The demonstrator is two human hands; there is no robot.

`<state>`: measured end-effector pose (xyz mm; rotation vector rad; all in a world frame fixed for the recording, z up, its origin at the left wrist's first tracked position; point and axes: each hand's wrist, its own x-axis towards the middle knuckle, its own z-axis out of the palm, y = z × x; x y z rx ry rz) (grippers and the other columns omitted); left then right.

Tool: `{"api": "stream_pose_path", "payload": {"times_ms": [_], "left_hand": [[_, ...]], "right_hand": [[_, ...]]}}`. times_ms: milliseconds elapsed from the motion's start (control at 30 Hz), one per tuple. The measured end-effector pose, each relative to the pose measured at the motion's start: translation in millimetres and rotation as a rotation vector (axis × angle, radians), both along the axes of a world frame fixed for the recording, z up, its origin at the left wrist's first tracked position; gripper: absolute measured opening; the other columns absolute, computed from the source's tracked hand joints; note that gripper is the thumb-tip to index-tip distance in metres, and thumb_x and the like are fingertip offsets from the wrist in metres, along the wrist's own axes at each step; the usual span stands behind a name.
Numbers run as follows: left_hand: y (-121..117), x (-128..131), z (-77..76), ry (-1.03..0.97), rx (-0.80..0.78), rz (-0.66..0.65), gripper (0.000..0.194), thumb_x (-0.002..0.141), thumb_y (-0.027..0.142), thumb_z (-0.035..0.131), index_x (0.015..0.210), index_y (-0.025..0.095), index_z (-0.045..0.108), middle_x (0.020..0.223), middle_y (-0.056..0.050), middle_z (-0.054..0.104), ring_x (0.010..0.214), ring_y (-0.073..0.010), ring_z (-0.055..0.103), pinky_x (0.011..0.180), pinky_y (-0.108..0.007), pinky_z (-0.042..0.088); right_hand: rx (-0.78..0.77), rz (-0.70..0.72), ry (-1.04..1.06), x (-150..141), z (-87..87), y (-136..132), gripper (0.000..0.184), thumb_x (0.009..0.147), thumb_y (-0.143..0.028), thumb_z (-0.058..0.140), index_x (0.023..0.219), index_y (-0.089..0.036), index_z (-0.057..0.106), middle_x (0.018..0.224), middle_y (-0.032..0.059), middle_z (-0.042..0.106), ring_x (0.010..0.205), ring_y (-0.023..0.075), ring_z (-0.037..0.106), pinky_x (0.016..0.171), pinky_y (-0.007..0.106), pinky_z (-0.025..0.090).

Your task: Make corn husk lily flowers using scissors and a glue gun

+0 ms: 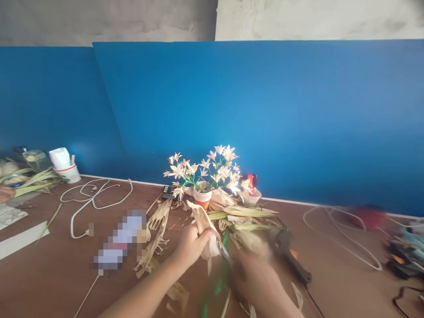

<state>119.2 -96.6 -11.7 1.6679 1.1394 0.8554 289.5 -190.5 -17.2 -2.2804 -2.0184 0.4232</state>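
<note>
My left hand (pixel 192 245) is closed around a pale dried corn husk (pixel 202 219), its thumb pressed over the leaf. My right hand (pixel 253 278) is smeared by motion just to the right. From it a grey blade, seemingly of scissors (pixel 224 252), reaches to the lower edge of the husk; their handles are hidden. A green strip (pixel 225 242) runs beside the blade, blurred lower down. Behind the hands, husk flowers (pixel 223 170) on green stems stand in a stack of paper cups (pixel 202 197). More husks (pixel 245 214) lie around the cups.
A black glue gun (pixel 293 258) with a cord lies right of my right hand. On the left are torn husks (pixel 159 229), a blurred-out rectangular object (pixel 119 243) and a white cable (pixel 88 201). A blue partition (pixel 265 110) closes the back. Another person's hand (pixel 5 194) shows far left.
</note>
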Motion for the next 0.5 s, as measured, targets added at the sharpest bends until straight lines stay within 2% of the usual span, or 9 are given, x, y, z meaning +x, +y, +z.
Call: {"api": "stream_pose_path", "payload": {"times_ms": [67, 133, 200, 333, 500], "left_hand": [[-1.9, 0.3, -5.4, -0.092, -0.065, 0.046, 0.026, 0.078, 0.037, 0.054, 0.069, 0.014, 0.062, 0.066, -0.004, 0.066, 0.07, -0.0218, 0.062, 0.064, -0.029, 0.044], [-4.1, 0.2, -8.6, -0.235, -0.205, 0.082, 0.021, 0.073, 0.031, 0.062, 0.084, 0.013, 0.062, 0.079, -0.006, 0.069, 0.081, -0.0234, 0.064, 0.071, -0.03, 0.046], [-6.5, -0.4, -10.2, -0.373, -0.343, 0.092, 0.028, 0.067, 0.024, 0.067, 0.092, 0.012, 0.061, 0.087, -0.007, 0.071, 0.086, -0.0239, 0.064, 0.076, -0.032, 0.047], [-9.2, -3.1, -13.8, -0.594, -0.462, 0.071, 0.029, 0.06, 0.019, 0.073, 0.087, 0.011, 0.064, 0.084, -0.008, 0.072, 0.086, -0.0248, 0.065, 0.08, -0.034, 0.048], [-6.1, -8.9, -17.5, -0.823, -0.485, 0.024, 0.029, 0.062, 0.022, 0.076, 0.088, 0.011, 0.068, 0.087, -0.01, 0.073, 0.088, -0.0257, 0.066, 0.081, -0.034, 0.048]], "right_hand": [[0.006, -0.006, -0.025, 0.2, 0.9, -1.0, 0.033, 0.064, -0.009, 0.047, 0.09, -0.021, 0.063, 0.089, 0.0098, 0.068, 0.08, 0.0245, 0.063, 0.057, 0.027, 0.038], [0.014, -0.011, -0.058, 1.5, 1.7, -0.5, 0.036, 0.065, -0.006, 0.044, 0.092, -0.019, 0.064, 0.089, 0.0108, 0.069, 0.079, 0.0241, 0.064, 0.057, 0.027, 0.038], [0.02, -0.027, -0.08, 3.5, 2.7, 0.8, 0.04, 0.066, -0.004, 0.042, 0.097, -0.018, 0.063, 0.088, 0.0113, 0.069, 0.074, 0.0231, 0.064, 0.056, 0.027, 0.037], [0.033, -0.072, -0.048, 7.0, 4.8, 3.3, 0.049, 0.066, -0.003, 0.04, 0.108, -0.017, 0.061, 0.09, 0.0113, 0.068, 0.074, 0.0228, 0.064, 0.059, 0.028, 0.039], [0.113, -0.071, 0.111, 12.6, 5.2, 3.5, 0.051, 0.068, -0.009, 0.042, 0.115, -0.023, 0.058, 0.103, 0.0088, 0.065, 0.095, 0.0248, 0.06, 0.072, 0.03, 0.042]]}}
